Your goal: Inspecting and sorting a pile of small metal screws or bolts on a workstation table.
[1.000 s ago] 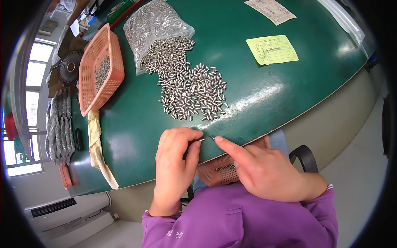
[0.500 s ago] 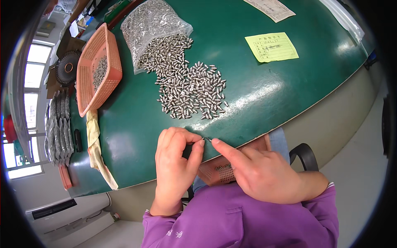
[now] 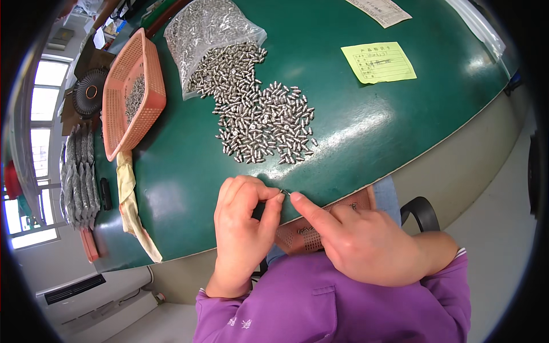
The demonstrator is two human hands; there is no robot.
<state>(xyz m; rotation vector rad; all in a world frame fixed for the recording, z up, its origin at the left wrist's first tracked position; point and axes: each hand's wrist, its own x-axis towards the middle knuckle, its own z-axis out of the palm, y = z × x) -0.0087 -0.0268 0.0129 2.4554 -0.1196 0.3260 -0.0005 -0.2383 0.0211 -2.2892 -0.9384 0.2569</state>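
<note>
Pinching one tiny metal pin between the fingertips of the left hand and the pointing finger of the right hand, right at the near edge of the green table. Closing the left thumb and fingers together on the pin. Stretching the right finger out so its tip is touching the pin, with the other right fingers curling in. Resting both hands over the table's near edge, above a small orange basket sitting low by the lap. Lying in the middle of the table, well apart from the hands, a big pile of shiny pins, spilling out of a clear plastic bag near the far edge. Sitting by the left edge, a bigger orange basket with a few pins inside. Lying near the far right side, a yellow paper.
</note>
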